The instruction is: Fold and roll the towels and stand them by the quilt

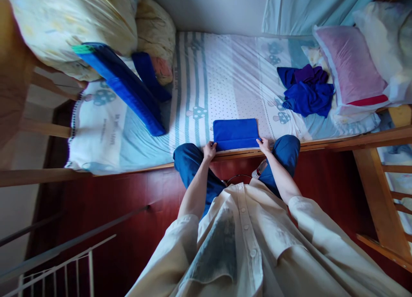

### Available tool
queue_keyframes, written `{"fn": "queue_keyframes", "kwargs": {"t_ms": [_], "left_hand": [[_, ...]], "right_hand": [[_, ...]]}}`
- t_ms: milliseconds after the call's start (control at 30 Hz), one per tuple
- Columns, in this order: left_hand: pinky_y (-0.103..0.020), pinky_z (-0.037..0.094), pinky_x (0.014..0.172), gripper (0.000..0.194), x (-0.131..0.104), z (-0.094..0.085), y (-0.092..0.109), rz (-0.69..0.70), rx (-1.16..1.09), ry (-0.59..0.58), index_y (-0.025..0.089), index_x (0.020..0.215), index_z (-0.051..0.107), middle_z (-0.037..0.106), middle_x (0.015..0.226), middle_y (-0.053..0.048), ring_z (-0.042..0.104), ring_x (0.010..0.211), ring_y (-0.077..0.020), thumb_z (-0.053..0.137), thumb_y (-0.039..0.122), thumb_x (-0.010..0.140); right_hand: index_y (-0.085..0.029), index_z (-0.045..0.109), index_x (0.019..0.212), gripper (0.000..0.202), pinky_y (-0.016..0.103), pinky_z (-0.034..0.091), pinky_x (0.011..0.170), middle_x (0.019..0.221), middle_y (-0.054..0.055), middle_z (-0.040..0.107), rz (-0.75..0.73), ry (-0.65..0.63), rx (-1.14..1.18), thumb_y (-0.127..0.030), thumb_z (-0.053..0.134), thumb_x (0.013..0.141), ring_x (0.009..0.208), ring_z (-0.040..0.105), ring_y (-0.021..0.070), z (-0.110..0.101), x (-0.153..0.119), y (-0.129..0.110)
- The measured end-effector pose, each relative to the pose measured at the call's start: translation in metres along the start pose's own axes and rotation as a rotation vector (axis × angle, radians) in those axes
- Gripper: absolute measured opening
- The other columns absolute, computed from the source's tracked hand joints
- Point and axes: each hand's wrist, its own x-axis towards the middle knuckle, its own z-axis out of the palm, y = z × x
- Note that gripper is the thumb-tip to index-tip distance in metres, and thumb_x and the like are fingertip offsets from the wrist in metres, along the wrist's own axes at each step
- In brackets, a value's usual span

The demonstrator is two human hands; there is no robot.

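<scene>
A flat blue cloth [236,131], rectangular with a band folded along its near side, lies at the front edge of the bed. My left hand [210,150] pinches its near left corner. At the near right corner, my right hand [264,146] has its fingers closed on the same cloth. Off to the left rests a tall stack of folded blue cloths [128,89], tipped at a slant, with another folded blue strip [149,76] behind it. To the right is a crumpled heap of blue and purple cloths [308,93].
The bed [222,78] has a patterned sheet and a wooden edge rail [325,146]. Bulky yellowish bundles [80,22] stand back left; a pink pillow [357,65] lies right. A white metal rack [66,267] is at lower left. A wooden ladder [376,194] stands right.
</scene>
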Motion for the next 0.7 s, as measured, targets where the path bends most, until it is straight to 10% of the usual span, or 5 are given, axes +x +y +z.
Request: {"fn": "queue_keyframes", "kwargs": {"t_ms": [700], "left_hand": [[-0.034, 0.052, 0.091, 0.027, 0.002, 0.020, -0.011, -0.070, -0.033, 0.020, 0.012, 0.099, 0.068, 0.073, 0.093, -0.014, 0.068, 0.098, -0.0270, 0.054, 0.034, 0.094]], "right_hand": [[-0.015, 0.072, 0.096, 0.028, 0.032, 0.051, 0.086, 0.089, 0.011, 0.075, 0.111, -0.031, -0.219, -0.041, 0.063, 0.094, 0.088, 0.066, 0.0248, 0.015, 0.006, 0.016]]}}
